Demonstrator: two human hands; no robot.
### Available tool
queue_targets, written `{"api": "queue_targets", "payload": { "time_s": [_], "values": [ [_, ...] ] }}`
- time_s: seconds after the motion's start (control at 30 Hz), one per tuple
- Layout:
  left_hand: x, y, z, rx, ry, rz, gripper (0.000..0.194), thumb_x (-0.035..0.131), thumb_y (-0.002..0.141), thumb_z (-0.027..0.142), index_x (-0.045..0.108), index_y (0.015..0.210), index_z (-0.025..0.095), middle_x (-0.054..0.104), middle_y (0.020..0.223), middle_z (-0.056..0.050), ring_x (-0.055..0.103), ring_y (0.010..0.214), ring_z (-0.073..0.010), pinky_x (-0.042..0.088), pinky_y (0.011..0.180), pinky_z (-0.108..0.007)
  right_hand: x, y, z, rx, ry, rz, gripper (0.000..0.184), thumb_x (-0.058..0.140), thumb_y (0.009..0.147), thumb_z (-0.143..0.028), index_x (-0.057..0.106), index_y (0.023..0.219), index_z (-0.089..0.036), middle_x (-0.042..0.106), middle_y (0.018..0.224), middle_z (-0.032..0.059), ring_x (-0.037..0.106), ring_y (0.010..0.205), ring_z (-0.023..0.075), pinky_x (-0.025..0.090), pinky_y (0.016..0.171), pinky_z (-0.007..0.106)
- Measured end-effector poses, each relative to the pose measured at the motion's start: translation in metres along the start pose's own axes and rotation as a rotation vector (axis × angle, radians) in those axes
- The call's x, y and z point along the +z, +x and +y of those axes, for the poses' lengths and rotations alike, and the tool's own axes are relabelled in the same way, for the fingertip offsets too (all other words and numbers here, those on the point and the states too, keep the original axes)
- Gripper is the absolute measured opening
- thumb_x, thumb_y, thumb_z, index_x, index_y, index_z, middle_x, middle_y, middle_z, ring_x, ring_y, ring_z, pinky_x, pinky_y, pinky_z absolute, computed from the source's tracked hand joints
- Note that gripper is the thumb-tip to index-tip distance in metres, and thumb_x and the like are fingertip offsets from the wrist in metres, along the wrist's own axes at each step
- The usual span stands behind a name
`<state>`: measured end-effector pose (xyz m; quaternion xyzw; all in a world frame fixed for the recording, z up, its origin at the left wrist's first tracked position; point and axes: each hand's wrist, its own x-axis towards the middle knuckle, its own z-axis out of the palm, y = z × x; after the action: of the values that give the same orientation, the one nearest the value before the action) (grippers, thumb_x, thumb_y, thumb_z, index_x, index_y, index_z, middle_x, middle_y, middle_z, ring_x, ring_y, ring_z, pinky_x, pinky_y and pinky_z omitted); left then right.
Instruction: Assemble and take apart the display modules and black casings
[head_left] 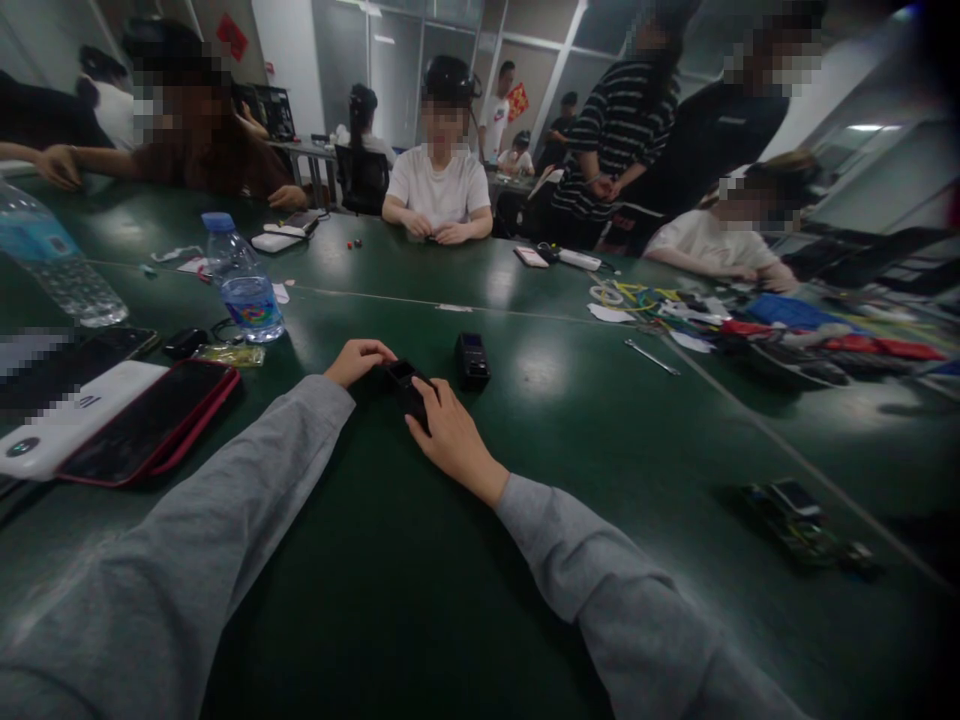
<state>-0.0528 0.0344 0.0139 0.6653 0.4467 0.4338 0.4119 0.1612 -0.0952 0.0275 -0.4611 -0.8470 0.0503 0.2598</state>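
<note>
Left hand (pixel 360 362) and right hand (pixel 454 435) sit apart at opposite ends of a black, box-shaped device with a small screen (pixel 406 384), at the green tabletop (pixel 585 430). Right-hand thumb and fingers clamp the near end; left-hand grip cannot be determined. A second black, box-shaped device (pixel 472 362) stands just beside, to the right.

The long grey sleeves (pixel 255 490) are loose and creased, the fingers (pixel 445 394) bare.
</note>
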Motion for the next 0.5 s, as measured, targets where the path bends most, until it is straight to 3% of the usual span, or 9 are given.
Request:
{"api": "queue_targets", "payload": {
  "time_s": [0.5],
  "values": [
    [0.0001, -0.002, 0.0041, -0.004, -0.01, -0.01, 0.015, 0.056, 0.061, 0.012, 0.069, 0.067, 0.016, 0.068, 0.067, -0.001, 0.061, 0.066, -0.0152, 0.051, 0.072, -0.031, -0.0012, -0.0001, -0.0008, 0.027, 0.007, -0.035, 0.053, 0.049, 0.096, -0.032, 0.028, 0.143, -0.019, 0.04, 0.133, 0.0153, 0.054, 0.113, 0.0264, 0.053, 0.092, 0.045]
  ]
}}
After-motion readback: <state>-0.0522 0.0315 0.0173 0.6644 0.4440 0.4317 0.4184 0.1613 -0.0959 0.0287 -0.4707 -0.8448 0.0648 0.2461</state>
